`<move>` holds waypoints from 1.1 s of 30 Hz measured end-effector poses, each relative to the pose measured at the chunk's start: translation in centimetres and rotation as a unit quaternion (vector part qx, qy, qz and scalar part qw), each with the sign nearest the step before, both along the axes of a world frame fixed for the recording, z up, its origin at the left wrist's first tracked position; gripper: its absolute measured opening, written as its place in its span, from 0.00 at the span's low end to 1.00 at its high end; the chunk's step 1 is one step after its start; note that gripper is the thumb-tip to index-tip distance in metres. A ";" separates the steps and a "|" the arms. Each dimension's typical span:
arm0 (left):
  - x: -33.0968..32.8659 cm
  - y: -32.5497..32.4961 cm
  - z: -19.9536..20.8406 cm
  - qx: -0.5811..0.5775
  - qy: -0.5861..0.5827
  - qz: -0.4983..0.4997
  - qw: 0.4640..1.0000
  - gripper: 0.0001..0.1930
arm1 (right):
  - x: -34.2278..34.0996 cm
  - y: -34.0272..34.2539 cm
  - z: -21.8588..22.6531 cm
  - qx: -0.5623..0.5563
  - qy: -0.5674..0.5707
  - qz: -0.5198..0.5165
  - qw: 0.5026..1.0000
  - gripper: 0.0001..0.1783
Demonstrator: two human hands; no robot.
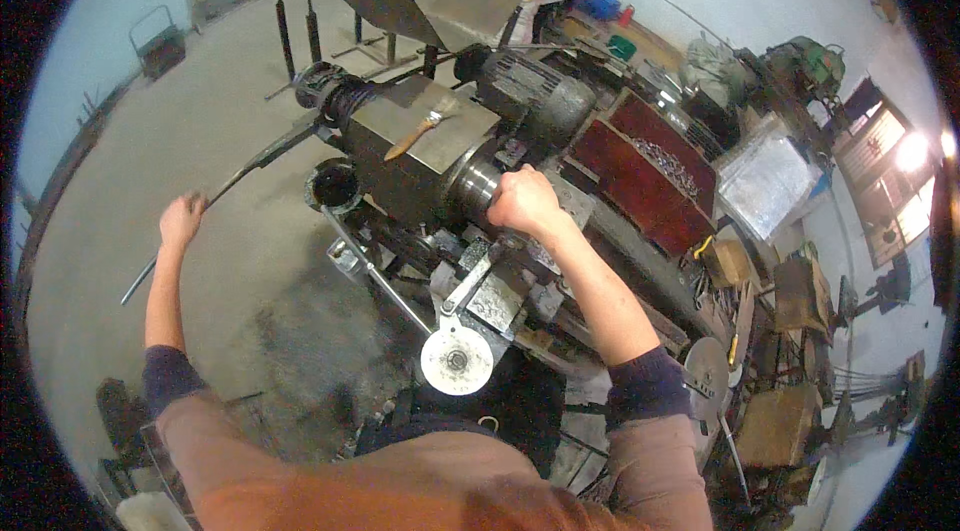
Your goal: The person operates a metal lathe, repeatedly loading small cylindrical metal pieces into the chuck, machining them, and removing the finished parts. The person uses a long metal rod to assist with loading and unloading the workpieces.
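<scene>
A metal lathe stands before me, its grey boxy headstock (410, 171) in the middle. My left hand (182, 221) is closed round a long metal lever (235, 179) that runs out to the left from the back of the headstock. At the front of the shiny round spindle collar (474, 183), my right hand (525, 201) is curled closed, and what its fingers grip is hidden. Below it lies the tool slide with a crank arm (470, 281). A pale round handwheel (457, 360) faces me. A wooden-handled brush (413, 136) rests on top of the headstock.
Behind the headstock sits a ribbed electric motor (535, 91). A dark red tray (640, 171) with metal shavings is to the right. Metal sheets (385, 6) on stands rise at the back. A dark cup (333, 184) hangs beside the headstock. Worn concrete floor (230, 81) spreads at left.
</scene>
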State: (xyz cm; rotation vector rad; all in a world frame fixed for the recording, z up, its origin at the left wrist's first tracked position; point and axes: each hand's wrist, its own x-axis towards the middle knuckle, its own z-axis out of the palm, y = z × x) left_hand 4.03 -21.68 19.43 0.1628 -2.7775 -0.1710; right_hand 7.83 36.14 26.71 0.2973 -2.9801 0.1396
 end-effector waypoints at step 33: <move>17.0 45.9 4.1 0.477 -0.264 -0.653 0.526 0.11 | 25.6 5.2 -5.5 -0.548 0.093 0.096 0.826 0.34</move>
